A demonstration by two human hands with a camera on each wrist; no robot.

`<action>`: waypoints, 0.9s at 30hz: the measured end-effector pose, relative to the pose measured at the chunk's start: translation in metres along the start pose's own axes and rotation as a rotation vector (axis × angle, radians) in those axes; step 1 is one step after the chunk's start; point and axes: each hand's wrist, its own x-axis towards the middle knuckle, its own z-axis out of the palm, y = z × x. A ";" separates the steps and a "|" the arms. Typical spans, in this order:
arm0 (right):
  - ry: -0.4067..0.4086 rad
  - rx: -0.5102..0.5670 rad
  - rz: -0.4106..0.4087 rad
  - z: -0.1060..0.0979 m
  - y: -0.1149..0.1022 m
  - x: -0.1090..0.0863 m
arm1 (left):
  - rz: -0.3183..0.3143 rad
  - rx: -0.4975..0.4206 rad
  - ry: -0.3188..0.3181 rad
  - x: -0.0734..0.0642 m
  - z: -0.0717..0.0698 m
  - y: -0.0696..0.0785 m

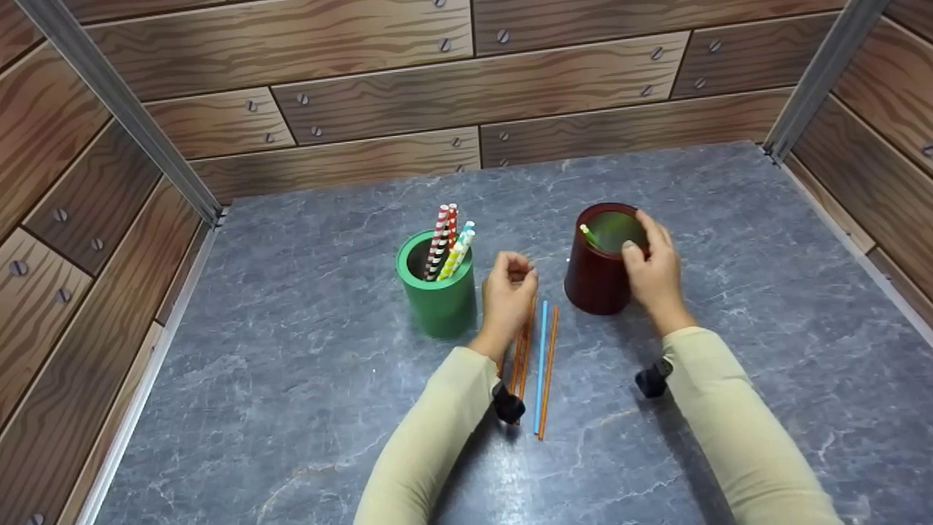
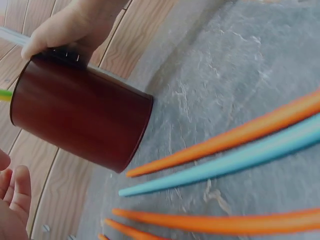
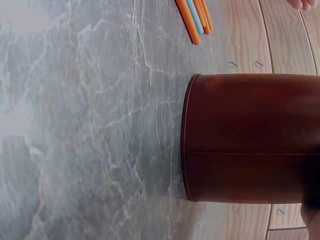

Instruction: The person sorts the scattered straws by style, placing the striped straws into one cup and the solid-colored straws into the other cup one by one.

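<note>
My right hand (image 1: 658,273) grips the dark red cylindrical cup (image 1: 599,281) at its rim on the right side. The cup stands upright, with a green straw (image 1: 592,237) leaning inside it. My left hand (image 1: 508,295) hovers between this cup and a green cup (image 1: 441,306), its fingers loosely curled with nothing seen between them. Below it, several orange straws (image 1: 549,372) and a light blue straw (image 1: 541,364) lie side by side on the table, some partly hidden by the left forearm. In the left wrist view the fingers (image 2: 19,192) show at the lower left.
Several striped paper straws (image 1: 442,240) stand in the green cup. The grey marbled table (image 1: 291,394) is bounded by wood-patterned walls (image 1: 379,95) at the back and both sides, with metal posts (image 1: 124,109) at the corners.
</note>
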 end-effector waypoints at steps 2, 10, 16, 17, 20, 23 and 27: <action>0.000 0.001 0.000 0.000 0.000 0.000 | -0.002 0.016 0.010 -0.002 -0.003 -0.002; -0.011 -0.014 0.012 -0.002 -0.001 0.001 | 0.011 0.089 -0.001 -0.011 -0.011 -0.019; -0.004 -0.023 -0.001 -0.001 0.001 0.001 | -0.006 0.213 -0.028 -0.012 -0.015 -0.026; -0.003 -0.022 -0.004 -0.001 0.001 0.001 | -0.011 0.232 -0.033 -0.013 -0.016 -0.027; 0.001 -0.019 -0.008 -0.001 0.001 0.001 | -0.030 0.288 -0.046 -0.014 -0.016 -0.031; 0.002 -0.018 -0.009 -0.001 0.000 0.001 | -0.049 0.354 -0.056 -0.015 -0.017 -0.035; -0.007 -0.014 -0.002 -0.001 -0.001 0.001 | -0.083 0.399 -0.075 -0.015 -0.017 -0.038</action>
